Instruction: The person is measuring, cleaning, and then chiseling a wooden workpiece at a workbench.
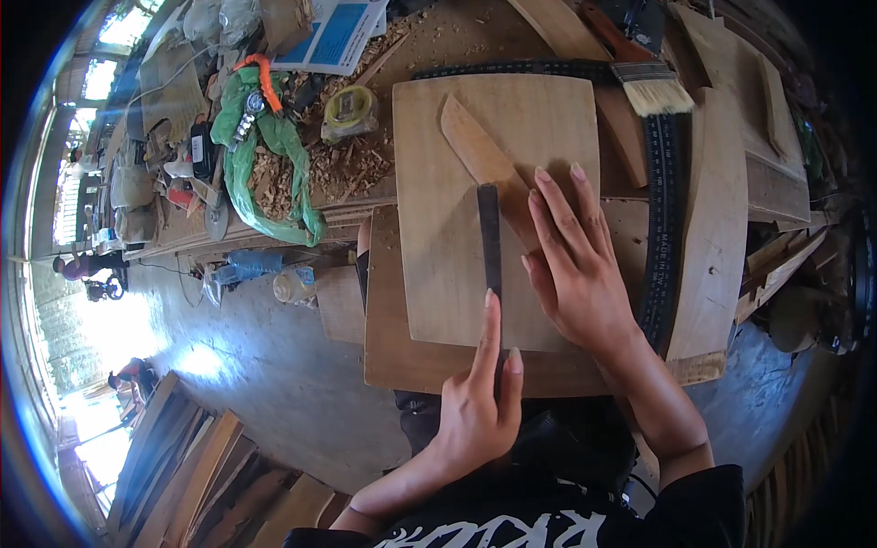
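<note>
Dark file (490, 237) under left fingers (491, 315) (right hand (575, 265) pins wood strip (480, 151))

We see a paintbrush (650, 87), a tape measure (349, 109), a green cloth (265, 146) and wood shavings (352, 169) nearby.

The right hand (575, 265) hides the wooden blade's (480, 146) lower end.

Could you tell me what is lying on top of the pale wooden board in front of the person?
On the pale wooden board lie a narrow wooden strip and a dark file. The right hand presses flat on the strip, covering its lower end; the left hand holds the file.
</note>
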`<state>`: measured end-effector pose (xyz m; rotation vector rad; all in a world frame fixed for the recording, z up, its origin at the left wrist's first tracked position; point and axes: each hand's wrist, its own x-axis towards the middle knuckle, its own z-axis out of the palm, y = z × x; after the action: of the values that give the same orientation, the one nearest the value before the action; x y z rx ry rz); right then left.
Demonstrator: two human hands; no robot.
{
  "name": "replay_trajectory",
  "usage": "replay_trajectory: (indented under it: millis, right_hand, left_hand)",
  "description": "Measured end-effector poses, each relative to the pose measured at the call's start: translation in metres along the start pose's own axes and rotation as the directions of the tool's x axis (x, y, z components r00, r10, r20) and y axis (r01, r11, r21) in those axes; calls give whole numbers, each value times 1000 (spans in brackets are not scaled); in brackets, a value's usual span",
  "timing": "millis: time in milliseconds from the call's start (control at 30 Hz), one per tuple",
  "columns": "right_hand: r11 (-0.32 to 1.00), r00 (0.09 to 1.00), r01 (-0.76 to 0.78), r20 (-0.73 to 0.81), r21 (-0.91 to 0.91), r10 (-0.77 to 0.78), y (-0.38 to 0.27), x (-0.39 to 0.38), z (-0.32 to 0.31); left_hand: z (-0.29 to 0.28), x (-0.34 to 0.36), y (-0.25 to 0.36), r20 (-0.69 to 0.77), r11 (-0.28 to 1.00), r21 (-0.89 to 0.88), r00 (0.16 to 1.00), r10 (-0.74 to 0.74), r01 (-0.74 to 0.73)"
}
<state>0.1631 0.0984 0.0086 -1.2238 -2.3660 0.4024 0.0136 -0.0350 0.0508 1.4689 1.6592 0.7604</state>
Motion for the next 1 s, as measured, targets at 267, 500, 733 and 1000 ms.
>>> replay_trajectory:
  millis: [267,500,733,1000]
  right_hand:
    - [997,999,-19,-32,74,21,-2,0,-1]
    - [999,998,-19,-52,40,21,-3,0,1]
    - [1000,999,-18,-49,24,20,-2,-1,2]
    - [998,996,6,-88,55,-1,0,-2,1]
  left_hand:
    - [1,3,0,-8,999,21,999,47,-47]
    - [-3,2,9,83,995,-61,994,-75,80]
    - [-8,5,15,114,979,-145,986,-124,140]
    - [-29,3,4,284,627,-718,949,-135,304]
